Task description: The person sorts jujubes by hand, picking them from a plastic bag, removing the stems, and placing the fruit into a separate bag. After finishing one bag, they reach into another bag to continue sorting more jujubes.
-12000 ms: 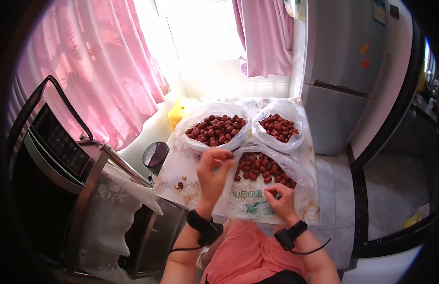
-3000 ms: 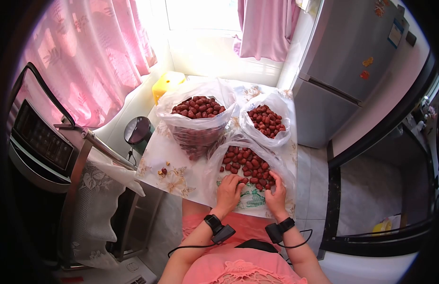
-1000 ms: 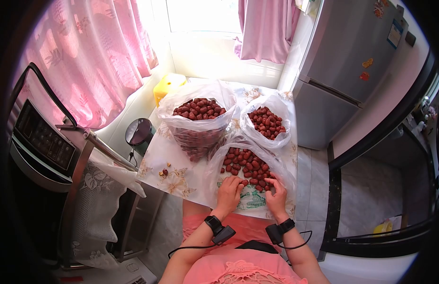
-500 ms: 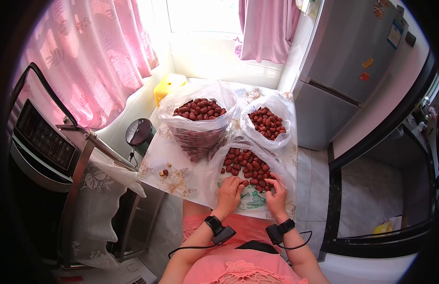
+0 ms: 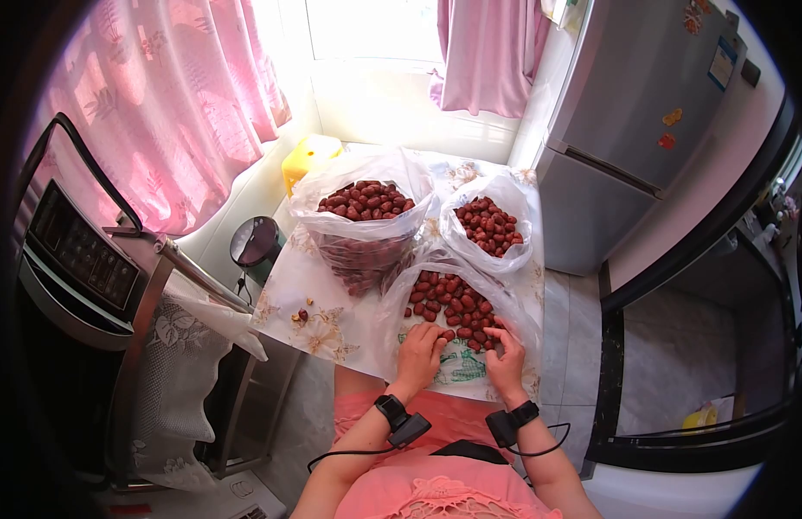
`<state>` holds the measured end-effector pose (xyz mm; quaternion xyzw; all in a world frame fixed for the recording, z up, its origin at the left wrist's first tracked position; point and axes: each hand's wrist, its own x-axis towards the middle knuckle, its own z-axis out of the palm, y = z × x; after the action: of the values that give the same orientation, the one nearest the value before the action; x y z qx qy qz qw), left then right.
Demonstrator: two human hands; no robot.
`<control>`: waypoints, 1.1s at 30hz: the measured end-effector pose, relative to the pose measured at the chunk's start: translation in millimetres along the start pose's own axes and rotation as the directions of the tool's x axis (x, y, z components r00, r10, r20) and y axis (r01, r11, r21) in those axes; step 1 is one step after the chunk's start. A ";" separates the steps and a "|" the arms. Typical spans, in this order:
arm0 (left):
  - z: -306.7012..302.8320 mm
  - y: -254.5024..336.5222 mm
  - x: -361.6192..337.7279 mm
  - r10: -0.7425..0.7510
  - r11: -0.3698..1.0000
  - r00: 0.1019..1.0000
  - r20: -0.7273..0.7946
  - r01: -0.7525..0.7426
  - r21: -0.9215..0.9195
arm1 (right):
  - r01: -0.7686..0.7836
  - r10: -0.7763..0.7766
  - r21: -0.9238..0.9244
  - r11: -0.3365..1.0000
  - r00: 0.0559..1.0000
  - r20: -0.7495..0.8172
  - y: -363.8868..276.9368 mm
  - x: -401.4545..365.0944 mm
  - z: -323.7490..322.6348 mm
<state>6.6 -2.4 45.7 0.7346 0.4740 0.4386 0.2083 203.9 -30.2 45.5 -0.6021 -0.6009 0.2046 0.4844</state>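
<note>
Wrinkled red dates (image 5: 457,298) are spread in the mouth of a white plastic bag (image 5: 391,333) at the table's near side. My left hand (image 5: 418,356) is at the left of this pile, fingers curled together, with one red date (image 5: 448,335) at the fingertips. On the pile's right edge is my right hand (image 5: 506,362), thumb and fingers apart, the fingertips touching or very close to the dates there. Green print (image 5: 461,367) shows on the bag between my hands. A black band with a cabled device is strapped to each wrist.
Behind stand a large bag of dates (image 5: 366,227) and a smaller one (image 5: 486,227). A few scraps (image 5: 302,315) lie on the flowered tablecloth (image 5: 284,285). Around the table are a yellow container (image 5: 309,159), a dark bin (image 5: 256,242), a grey refrigerator (image 5: 609,147) and a black appliance (image 5: 76,259).
</note>
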 end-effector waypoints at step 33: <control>-150.4 -6.3 151.2 0.165 0.906 0.969 -0.186 -0.074 0.416 | -0.013 0.014 0.045 0.999 1.000 -0.007 6.8 -3.9 1.8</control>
<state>-98.2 117.0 188.3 0.7372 0.5283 0.4202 -0.0289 205.2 -31.9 37.7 -0.5960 -0.5902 0.2189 0.4985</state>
